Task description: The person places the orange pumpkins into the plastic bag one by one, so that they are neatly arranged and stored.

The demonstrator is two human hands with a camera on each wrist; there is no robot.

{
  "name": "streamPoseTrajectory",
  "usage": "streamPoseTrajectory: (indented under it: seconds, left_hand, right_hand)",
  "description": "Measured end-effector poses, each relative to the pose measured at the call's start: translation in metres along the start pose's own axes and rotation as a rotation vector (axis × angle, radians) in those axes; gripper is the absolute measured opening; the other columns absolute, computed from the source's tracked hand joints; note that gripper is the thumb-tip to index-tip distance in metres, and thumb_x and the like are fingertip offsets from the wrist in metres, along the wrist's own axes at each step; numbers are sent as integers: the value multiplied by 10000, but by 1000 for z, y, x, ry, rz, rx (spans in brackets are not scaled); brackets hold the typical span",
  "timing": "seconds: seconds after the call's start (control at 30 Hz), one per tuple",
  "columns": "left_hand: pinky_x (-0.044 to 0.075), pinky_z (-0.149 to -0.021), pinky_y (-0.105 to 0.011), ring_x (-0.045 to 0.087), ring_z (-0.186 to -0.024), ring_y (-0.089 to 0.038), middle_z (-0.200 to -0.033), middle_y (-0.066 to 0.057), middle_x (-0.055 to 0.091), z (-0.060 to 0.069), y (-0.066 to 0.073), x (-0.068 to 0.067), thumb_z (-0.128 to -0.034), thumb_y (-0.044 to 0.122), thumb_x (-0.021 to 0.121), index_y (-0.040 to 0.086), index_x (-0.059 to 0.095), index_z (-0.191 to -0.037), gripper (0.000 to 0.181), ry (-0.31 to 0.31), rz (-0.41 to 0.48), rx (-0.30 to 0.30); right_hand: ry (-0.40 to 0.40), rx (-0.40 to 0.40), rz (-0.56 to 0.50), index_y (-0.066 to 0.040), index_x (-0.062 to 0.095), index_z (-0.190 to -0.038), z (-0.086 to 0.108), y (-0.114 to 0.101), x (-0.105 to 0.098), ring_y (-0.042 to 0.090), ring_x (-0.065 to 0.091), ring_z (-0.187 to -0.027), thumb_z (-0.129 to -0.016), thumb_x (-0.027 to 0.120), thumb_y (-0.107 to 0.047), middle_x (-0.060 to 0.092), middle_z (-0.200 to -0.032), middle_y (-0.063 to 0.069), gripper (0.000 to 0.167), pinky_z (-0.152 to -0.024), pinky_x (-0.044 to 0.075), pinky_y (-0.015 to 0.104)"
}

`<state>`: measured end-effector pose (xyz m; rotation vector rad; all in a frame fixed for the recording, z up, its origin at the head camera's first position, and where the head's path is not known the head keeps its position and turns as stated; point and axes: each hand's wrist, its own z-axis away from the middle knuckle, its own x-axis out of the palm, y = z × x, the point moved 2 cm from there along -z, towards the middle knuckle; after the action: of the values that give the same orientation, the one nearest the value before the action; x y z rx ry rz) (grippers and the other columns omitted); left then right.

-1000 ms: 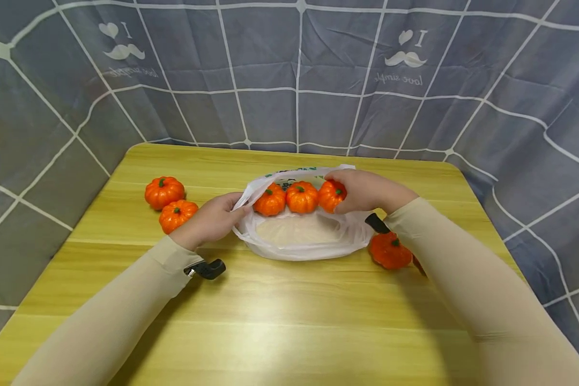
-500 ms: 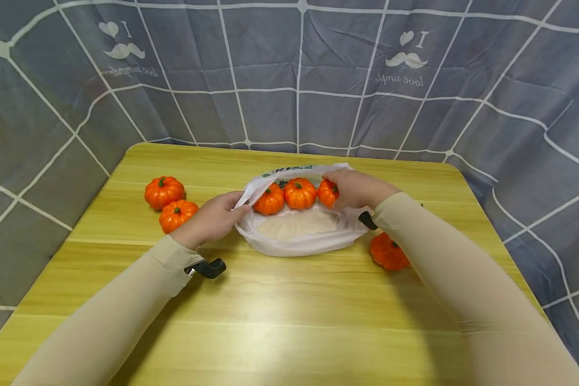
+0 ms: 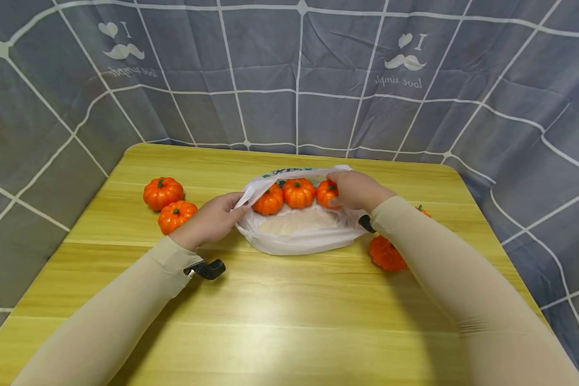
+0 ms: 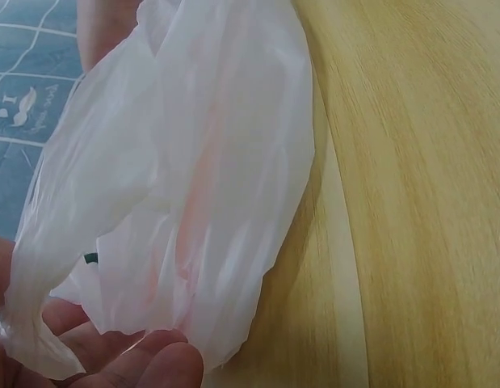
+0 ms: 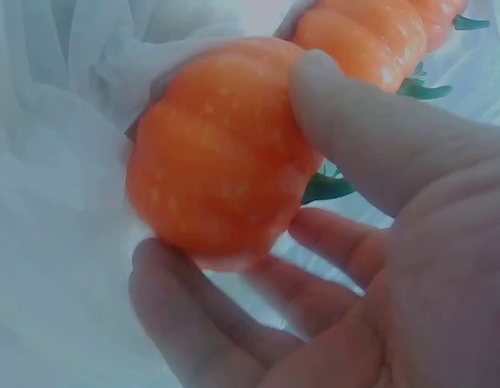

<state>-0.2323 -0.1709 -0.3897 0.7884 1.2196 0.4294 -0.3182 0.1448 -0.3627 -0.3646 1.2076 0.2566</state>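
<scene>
Pumpkin [image 3: 324,194], glossy orange and ribbed, is held by the right grip [image 3: 359,190], between thumb and fingers, inside a translucent white plastic bag [image 3: 294,246] beside two matching pumpkins [image 3: 298,193]; the bag's edge is pinched by the left grip [image 3: 214,219].

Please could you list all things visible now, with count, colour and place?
Table: one, yellow, centre
Curtain: at least one, grey with white lines, behind
Plastic bag: one, white, on the table
Bagged pumpkins: three, orange, in a row
Left pumpkins: two, orange, left of bag
Right pumpkins: at least two, orange, partly hidden, right
Sleeves: two, beige, left and right
Devices: two, black, at the sleeve ends
Left hand: one, gripping the bag's left edge
Right hand: one, holding the rightmost bagged pumpkin
</scene>
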Motion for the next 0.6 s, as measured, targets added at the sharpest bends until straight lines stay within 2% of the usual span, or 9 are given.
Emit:
streamPoseTrajectory:
  seconds: [0.13,0.27,0.37,0.47,0.6]
  left_hand:
    - [369,-1211,-564,537,-1325,-334,-1532,-162,556,1,0,0,-1102,277,512,70,445,-1596,540,7,-10,-1]
    - [363,-1217,-565,532,-1342,-337,-1536,-160,553,0,-1,1,-1103,276,516,77,448,-1595,534,10,-5,-1]
    - [370,-1214,-562,528,-1358,-336,-1555,-157,538,0,-3,0,-1105,280,521,79,435,-1603,544,11,9,4]
    - [388,-1201,-558,530,-1366,-338,-1570,-160,526,0,-4,-1,-1106,283,522,71,427,-1605,551,17,21,11]
    - [398,-1198,-552,531,-1384,-341,-1579,-162,519,1,-3,-3,-1105,280,524,63,422,-1606,556,24,23,15]
  right_hand:
    - [-5,7,-18,8,489,-1504,0,1,2,389,588,-1303,-951,771,-196,611,-1437,196,654,-1205,402,520]
    - [24,-23,-6,26,516,-1462,8,0,3,396,592,-1300,-951,749,-131,621,-1410,207,583,-1196,410,526]
    - [53,-29,-28,13,473,-1524,27,-2,-4,409,531,-1400,-962,744,-163,558,-1513,213,648,-1217,381,541]
    - [86,-20,-82,-29,381,-1611,53,-2,-16,420,484,-1454,-979,735,-238,450,-1624,207,754,-1215,375,565]
    - [138,-32,-154,-65,404,-1606,90,9,-28,435,570,-1353,-966,752,-281,475,-1602,206,760,-1131,447,600]
